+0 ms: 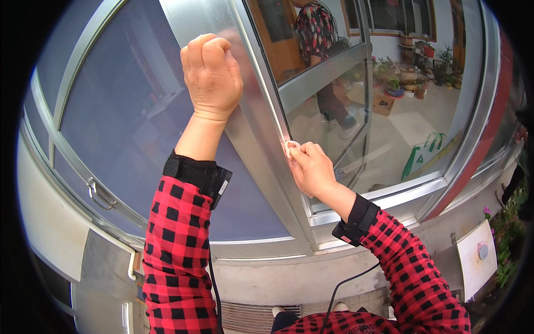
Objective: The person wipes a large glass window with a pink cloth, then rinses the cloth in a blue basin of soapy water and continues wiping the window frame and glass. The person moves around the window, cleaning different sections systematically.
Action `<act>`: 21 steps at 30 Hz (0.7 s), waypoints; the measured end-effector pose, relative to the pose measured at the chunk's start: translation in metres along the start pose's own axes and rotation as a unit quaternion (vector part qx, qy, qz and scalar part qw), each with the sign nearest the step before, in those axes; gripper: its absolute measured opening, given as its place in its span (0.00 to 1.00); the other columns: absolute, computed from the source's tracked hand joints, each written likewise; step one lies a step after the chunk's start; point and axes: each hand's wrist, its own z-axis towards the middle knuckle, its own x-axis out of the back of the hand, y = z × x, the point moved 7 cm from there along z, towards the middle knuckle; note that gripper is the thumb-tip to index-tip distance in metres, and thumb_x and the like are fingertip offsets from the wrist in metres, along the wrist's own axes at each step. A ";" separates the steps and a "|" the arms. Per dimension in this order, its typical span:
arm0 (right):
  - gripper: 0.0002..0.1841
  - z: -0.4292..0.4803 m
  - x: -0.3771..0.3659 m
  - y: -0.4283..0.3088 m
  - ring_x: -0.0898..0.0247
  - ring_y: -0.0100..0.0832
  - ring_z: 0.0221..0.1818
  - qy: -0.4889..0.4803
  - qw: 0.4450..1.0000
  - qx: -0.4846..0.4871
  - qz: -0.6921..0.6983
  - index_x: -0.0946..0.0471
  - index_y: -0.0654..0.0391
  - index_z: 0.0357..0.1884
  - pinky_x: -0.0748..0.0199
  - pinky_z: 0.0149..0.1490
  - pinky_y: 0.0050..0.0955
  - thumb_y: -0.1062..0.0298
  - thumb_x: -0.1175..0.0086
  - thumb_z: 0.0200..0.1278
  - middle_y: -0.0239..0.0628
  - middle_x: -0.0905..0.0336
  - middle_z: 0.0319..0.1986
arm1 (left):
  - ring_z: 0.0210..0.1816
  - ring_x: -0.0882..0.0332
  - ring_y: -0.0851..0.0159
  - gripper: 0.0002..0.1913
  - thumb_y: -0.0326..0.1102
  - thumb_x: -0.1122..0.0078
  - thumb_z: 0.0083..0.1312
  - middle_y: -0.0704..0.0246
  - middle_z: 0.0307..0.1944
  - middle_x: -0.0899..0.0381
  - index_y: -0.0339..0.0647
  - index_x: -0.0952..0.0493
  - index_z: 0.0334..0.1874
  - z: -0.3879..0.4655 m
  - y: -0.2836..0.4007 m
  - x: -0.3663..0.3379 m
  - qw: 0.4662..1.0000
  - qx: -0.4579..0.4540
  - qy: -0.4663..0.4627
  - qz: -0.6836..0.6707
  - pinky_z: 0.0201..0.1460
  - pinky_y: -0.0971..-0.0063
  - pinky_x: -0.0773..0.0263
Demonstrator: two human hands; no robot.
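Observation:
My right hand [311, 167] presses a small crumpled pale cloth [290, 147] against the aluminium window frame [271, 112], right beside the glass edge. Higher up, my left hand [212, 75] is raised in front of a wide metal post [200, 18], its fingers curled. Those fingertips face away, so I cannot see whether they hold anything or touch the post. A glass pane [400, 137] lies to the right of the cloth. To the left is a mesh screen panel [121, 108] in a metal frame. Both wrists wear black straps with small devices.
Through the glass, a person [315, 33] in patterned clothing, potted plants [394, 85] and a cardboard box [382, 104] are visible. A curved metal handle [100, 194] is at left. A white board [477, 256] stands low right beside flowers. Black cables hang near both arms.

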 end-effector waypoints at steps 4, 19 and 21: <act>0.16 0.027 0.047 -0.031 0.29 0.39 0.36 0.200 0.975 0.061 0.080 0.20 0.57 0.43 0.28 0.39 0.33 0.81 0.46 0.49 0.37 0.26 0.34 | 0.42 0.32 0.55 0.13 0.20 0.44 0.52 0.65 0.43 0.28 0.43 0.29 0.39 0.000 0.000 -0.002 1.000 -0.008 -0.002 0.003 0.48 0.66 0.33; 0.25 -0.117 -0.061 0.010 0.36 0.44 0.49 0.137 0.990 0.009 0.042 0.20 0.50 0.47 0.37 0.54 0.43 0.82 0.45 0.42 0.36 0.31 0.46 | 0.44 0.32 0.57 0.11 0.22 0.44 0.55 0.66 0.43 0.27 0.43 0.28 0.40 -0.001 0.001 -0.005 0.999 -0.027 -0.015 0.013 0.49 0.67 0.34; 0.24 -0.145 -0.076 0.026 0.35 0.43 0.48 0.111 0.990 -0.024 0.085 0.20 0.51 0.46 0.36 0.53 0.41 0.84 0.45 0.44 0.36 0.30 0.45 | 0.44 0.32 0.57 0.11 0.23 0.44 0.55 0.66 0.43 0.27 0.43 0.28 0.40 -0.001 0.001 -0.005 0.999 -0.026 -0.019 0.019 0.49 0.67 0.34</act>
